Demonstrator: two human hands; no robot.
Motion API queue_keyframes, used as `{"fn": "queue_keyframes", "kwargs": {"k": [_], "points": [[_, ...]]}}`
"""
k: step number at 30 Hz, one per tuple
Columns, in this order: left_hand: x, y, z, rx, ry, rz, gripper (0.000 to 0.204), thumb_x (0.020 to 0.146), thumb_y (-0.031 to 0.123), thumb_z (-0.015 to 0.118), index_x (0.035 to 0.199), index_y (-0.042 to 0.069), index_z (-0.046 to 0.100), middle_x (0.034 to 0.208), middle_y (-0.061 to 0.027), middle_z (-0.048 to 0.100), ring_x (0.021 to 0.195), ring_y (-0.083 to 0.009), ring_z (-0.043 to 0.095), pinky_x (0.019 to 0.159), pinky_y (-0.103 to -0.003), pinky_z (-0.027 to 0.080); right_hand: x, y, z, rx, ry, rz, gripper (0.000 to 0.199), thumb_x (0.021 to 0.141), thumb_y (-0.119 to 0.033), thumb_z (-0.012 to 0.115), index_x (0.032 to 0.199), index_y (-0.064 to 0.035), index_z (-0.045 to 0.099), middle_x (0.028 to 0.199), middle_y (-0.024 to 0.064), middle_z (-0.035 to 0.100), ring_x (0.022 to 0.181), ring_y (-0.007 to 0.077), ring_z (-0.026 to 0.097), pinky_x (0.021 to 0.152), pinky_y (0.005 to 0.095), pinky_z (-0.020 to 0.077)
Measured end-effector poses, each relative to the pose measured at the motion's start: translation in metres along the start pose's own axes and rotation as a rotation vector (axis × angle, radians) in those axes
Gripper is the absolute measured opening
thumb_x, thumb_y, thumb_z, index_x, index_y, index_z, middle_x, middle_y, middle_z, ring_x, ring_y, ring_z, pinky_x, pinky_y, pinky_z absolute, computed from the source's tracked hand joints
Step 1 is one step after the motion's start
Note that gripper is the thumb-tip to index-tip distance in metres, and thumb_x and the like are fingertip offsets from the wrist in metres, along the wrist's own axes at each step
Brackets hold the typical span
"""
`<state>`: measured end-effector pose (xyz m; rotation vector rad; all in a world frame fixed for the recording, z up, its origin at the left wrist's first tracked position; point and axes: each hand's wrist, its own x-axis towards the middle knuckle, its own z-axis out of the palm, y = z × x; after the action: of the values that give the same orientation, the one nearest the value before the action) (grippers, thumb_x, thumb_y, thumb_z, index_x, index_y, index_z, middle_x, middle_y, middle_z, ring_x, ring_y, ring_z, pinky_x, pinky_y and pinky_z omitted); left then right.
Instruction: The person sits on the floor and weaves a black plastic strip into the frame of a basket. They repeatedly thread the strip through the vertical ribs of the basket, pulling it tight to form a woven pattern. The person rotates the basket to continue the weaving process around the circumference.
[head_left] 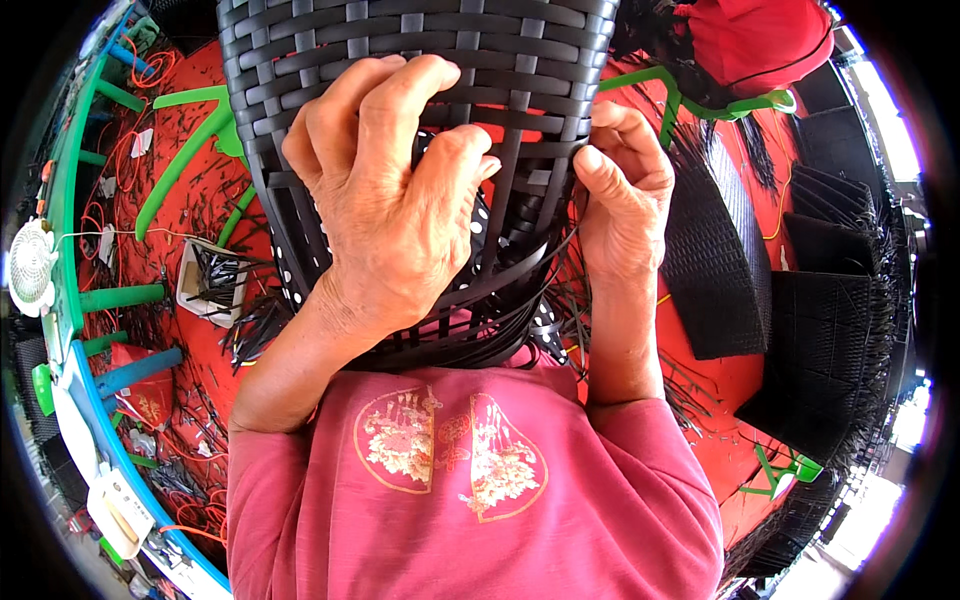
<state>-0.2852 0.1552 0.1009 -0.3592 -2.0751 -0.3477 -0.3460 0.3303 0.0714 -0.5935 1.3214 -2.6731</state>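
Observation:
A woven piece of flat black plastic strips (420, 40) stands in front of me, its upper part closely woven. Lower down the weave is loose, and long strips (490, 290) hang and curve toward my lap. Over the front of the weave lies my left hand (385, 200), its fingers bent, thumb and forefinger close together at a strip near the gap. At the right edge of the weave my right hand (625, 190) is closed, thumb against curled fingers on a strip. What lies between its fingertips is largely hidden. A black cloth with white dots (545, 325) shows behind the strips.
Strip scraps litter the red floor (180, 250). At left are a white box of strips (212, 285), a green plastic frame (200, 130) and a white fan (32, 268). Black woven panels (715, 240) stand at right. A red-clad person (760, 45) is at upper right.

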Motion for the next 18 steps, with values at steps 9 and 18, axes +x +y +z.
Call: {"fn": "queue_keyframes", "kwargs": {"k": [9, 18], "points": [[0.004, -0.001, 0.002, -0.004, 0.061, -0.022, 0.02, 0.074, 0.011, 0.075, 0.09, 0.005, 0.065, 0.108, -0.0088, 0.061, 0.102, -0.0311, 0.055, 0.089, -0.041, 0.041, -0.004, -0.002, 0.017, 0.037, 0.14, 0.018, 0.032, 0.08, 0.004, 0.07, 0.109, 0.0017, 0.058, 0.099, 0.007, 0.066, 0.087, 0.014, 0.063, 0.082, 0.0271, 0.0504], [-0.012, -0.016, -0.044, -0.25, 0.239, -0.174, 0.01, 0.085, -0.003, 0.063, 0.095, -0.003, 0.064, 0.105, -0.0172, 0.061, 0.094, -0.0242, 0.06, 0.082, -0.031, 0.048, -0.005, -0.009, -0.004, -0.004, -0.019, 0.28, 0.029, 0.095, -0.021, 0.052, 0.111, 0.0019, 0.061, 0.101, 0.0099, 0.068, 0.085, 0.0173, 0.067, 0.075, 0.0292, 0.0545]]}}
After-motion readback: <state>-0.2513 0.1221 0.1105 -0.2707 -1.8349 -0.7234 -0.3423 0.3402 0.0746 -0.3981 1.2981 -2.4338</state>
